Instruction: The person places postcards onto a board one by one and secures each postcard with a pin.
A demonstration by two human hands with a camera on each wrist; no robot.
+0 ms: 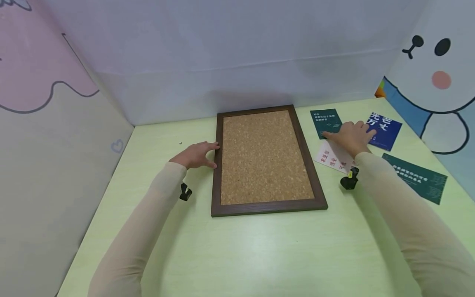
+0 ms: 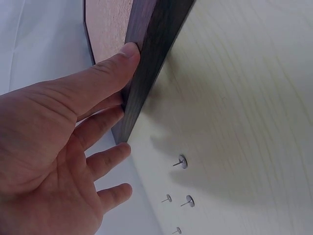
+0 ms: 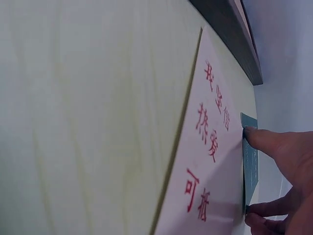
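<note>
A cork board in a dark brown wooden frame lies on the table. My left hand is at the left side of its frame, thumb and fingers spread. In the left wrist view the thumb touches the frame edge. My right hand reaches over several printed cards. Its thumb tip touches the lower edge of a dark green card, and a fingertip is at another edge of that card. Partly under the hand lies a white card with red characters; a blue card is beside the fingers.
Several metal thumbtacks lie on the pale wood-grain table left of the board. A larger green card lies at the right, partly behind the right forearm. Fabric with cartoon prints hangs around the table.
</note>
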